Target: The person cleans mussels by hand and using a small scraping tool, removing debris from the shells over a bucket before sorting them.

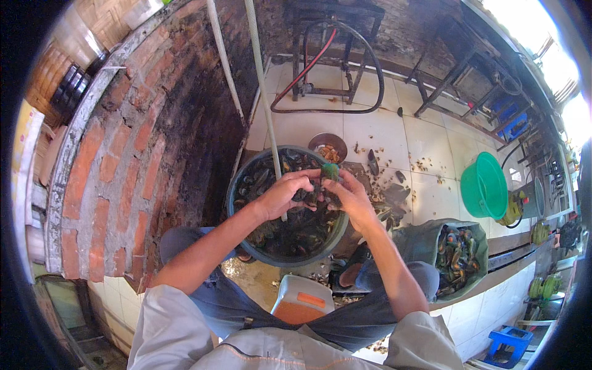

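Both hands are close together over a round grey-blue tub [342,231] of dark mussels [291,238]. My right hand [354,194] grips a green-shelled mussel [329,171], its thumb against the near side. My left hand [286,189] curls around a dark mussel clump [305,195] just left of it, with its index finger reaching towards the green shell. Fingers hide part of both. A pale hose or pipe [266,92] slants down from above into the tub, passing behind my left hand.
A metal bowl [340,138] with orange mussel meat stands beyond the tub. To the right are a sack of mussels [458,263] and a green basin [481,185]. Shell scraps litter the tiles. A brick wall [115,175] rises at left; a metal burner stand [323,88] is ahead.
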### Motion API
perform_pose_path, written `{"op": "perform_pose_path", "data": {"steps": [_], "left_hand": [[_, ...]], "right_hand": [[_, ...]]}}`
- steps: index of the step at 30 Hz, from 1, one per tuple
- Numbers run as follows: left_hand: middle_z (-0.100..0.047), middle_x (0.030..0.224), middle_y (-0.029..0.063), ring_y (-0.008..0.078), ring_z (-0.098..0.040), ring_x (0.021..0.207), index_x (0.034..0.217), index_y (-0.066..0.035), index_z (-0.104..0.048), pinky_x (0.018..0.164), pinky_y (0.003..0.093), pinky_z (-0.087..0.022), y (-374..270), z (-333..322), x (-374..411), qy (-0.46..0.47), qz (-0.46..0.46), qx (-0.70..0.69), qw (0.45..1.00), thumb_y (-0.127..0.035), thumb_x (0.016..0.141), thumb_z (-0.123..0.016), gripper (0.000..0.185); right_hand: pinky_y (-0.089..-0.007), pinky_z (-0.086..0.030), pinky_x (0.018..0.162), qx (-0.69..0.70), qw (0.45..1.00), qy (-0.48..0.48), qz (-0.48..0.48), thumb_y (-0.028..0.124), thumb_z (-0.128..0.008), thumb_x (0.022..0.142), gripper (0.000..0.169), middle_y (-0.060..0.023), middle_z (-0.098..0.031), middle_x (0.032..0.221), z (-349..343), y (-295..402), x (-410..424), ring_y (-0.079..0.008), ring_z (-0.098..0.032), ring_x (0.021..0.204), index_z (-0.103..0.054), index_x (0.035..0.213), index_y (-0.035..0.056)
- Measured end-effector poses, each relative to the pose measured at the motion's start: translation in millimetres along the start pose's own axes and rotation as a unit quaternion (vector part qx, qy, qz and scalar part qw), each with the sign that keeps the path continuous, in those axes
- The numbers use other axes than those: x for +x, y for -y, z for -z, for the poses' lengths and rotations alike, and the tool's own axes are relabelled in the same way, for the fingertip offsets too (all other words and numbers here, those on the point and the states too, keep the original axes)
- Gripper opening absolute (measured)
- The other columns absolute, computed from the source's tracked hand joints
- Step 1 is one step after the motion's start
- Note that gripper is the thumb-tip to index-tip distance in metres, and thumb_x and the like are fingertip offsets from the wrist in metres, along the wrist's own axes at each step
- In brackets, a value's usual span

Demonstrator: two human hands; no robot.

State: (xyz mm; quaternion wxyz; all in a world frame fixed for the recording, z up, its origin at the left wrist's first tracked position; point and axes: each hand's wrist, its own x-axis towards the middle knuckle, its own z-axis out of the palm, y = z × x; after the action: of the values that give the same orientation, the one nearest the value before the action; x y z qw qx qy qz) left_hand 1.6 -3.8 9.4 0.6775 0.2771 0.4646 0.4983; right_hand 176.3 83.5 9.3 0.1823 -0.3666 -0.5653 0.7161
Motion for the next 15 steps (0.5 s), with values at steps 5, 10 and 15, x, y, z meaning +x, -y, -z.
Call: {"op": "perform_pose_path", "data": {"steps": [5,10,15], "left_hand": [[-0.058,0.123,0.0068,0.0184,-0.06,0.106,0.134,-0.007,-0.051,0.089,0.0403,-0.051,2.0,5.3,4.1,-0.032,-0.052,-0.016,0.998,-0.004,0.082,-0.046,0.053],[-0.058,0.122,0.0084,0.0191,-0.06,0.108,0.132,-0.006,-0.051,0.091,0.0393,-0.05,-0.3,12.5,6.4,-0.051,-0.064,-0.056,0.995,0.0,0.084,-0.044,0.049],[-0.058,0.123,0.0119,0.0237,-0.057,0.117,0.131,-0.001,-0.049,0.096,0.0407,-0.049,9.3,10.6,13.0,-0.055,-0.116,-0.058,0.99,0.001,0.088,-0.045,0.043]], "right_hand": [[-0.03,-0.052,0.065,0.26,0.966,-0.009,0.005,0.035,-0.065,0.087,0.042,-0.0056,-0.063,0.087,11.4,-3.4,6.6,-0.0138,-0.062,0.073,-0.056,0.112,0.0029],[-0.029,-0.049,0.063,0.206,0.976,-0.014,-0.066,0.027,-0.068,0.083,0.031,-0.0042,-0.061,0.071,17.3,-4.9,7.5,-0.0155,-0.06,0.064,-0.061,0.098,0.0008],[-0.0274,-0.045,0.063,-0.086,0.995,-0.022,0.048,0.023,-0.071,0.082,0.02,-0.0024,-0.062,0.07,-11.5,-12.6,0.4,-0.0113,-0.057,0.064,-0.066,0.083,0.0033]]}}
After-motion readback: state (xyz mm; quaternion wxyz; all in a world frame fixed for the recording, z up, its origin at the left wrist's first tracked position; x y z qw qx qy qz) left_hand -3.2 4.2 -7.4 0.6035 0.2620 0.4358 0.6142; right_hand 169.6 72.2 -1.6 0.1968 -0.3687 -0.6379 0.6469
